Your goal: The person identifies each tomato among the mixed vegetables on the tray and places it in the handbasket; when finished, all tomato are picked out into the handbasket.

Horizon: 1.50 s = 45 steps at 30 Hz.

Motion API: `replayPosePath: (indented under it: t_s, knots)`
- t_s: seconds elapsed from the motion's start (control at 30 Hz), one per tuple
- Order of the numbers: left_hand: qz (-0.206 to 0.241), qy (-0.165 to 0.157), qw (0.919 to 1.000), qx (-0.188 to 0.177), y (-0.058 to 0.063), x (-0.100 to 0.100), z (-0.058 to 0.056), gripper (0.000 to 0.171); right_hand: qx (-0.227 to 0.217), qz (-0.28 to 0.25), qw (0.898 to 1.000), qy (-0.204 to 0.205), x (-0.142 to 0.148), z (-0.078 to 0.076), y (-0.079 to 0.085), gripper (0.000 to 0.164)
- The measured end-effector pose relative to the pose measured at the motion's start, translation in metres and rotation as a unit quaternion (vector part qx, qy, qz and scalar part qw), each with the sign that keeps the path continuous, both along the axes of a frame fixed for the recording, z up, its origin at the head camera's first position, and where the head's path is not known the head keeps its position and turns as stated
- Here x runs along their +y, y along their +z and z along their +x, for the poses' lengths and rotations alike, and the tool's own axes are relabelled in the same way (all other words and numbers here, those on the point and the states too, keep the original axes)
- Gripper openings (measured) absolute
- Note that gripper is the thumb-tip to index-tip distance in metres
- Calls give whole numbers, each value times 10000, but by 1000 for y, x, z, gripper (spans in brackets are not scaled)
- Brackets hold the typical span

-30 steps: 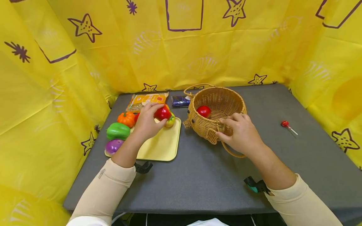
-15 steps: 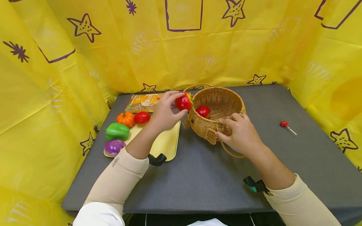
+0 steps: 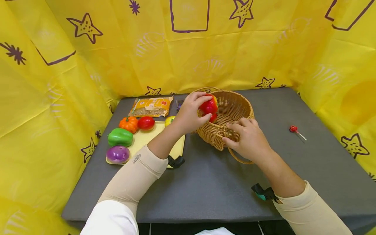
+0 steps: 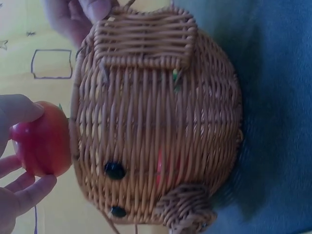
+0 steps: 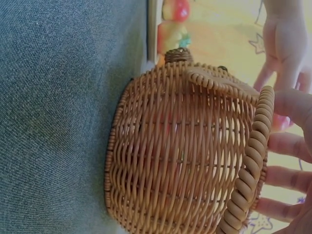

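Note:
My left hand (image 3: 191,112) pinches a red bell pepper (image 3: 209,104) with a yellowish end between thumb and fingers, above the near-left rim of a wicker basket (image 3: 210,135). In the left wrist view, the pepper (image 4: 41,141) is right at the basket's rim, and the basket's side (image 4: 141,112) has two black button eyes. My right hand (image 3: 249,138) grips the basket's near-right rim, thumb outside. Inside the basket lies a smooth red fruit (image 3: 213,118), partly hidden by the pepper. A looped handle (image 5: 251,151) crosses the right wrist view near the right fingers.
Left of the basket is a pale yellow tray (image 3: 141,138) with an orange pumpkin (image 3: 128,124), red fruit (image 3: 146,123), green pepper (image 3: 120,137), purple eggplant-like piece (image 3: 118,154) and yellow piece (image 3: 169,120). Behind lies an orange packet (image 3: 152,106); a lollipop (image 3: 293,129) lies right.
My left hand has carried the red bell pepper rightward from over the tray to the basket's opening. The right hand stays on the rim.

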State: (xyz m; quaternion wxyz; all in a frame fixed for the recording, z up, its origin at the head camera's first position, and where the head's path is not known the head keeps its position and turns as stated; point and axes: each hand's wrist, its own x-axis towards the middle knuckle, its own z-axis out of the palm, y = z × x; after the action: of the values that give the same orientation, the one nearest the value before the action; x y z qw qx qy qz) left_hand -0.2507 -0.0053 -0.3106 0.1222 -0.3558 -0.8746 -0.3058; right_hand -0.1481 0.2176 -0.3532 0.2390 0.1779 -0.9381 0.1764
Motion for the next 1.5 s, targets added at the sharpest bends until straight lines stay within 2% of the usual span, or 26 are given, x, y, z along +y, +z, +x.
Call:
replayPosePath:
  t_s: [0.3, 0.5, 0.77, 0.97, 1.17, 1.33, 1.5]
  knots:
    - [-685, -307, 9971, 128, -7, 15, 3, 60, -67, -30, 10000, -43, -1, 1, 1, 43]
    - [-655, -369, 9970, 154, -13, 14, 2, 60, 1, -60, 10000, 14, -2, 1, 0, 43]
    - [-651, -232, 9974, 199, -9, 2, 8, 60, -12, -73, 10000, -27, -2, 1, -2, 44]
    - [-550, 192, 9983, 23, -9, -20, 2, 57, 102, -47, 9999, -22, 0, 0, -3, 46]
    - [-307, 900, 9952, -247, -20, -46, -11, 49, -6, -58, 10000, -19, 0, 1, -2, 43]
    - [-614, 1388, 9863, -651, -34, -63, -20, 49, -38, -31, 10000, -39, 1, 1, -1, 43]
    - [-979, 1657, 9766, -959, -47, -73, -26, 53, 16, -31, 10000, -24, 0, 1, -1, 44]
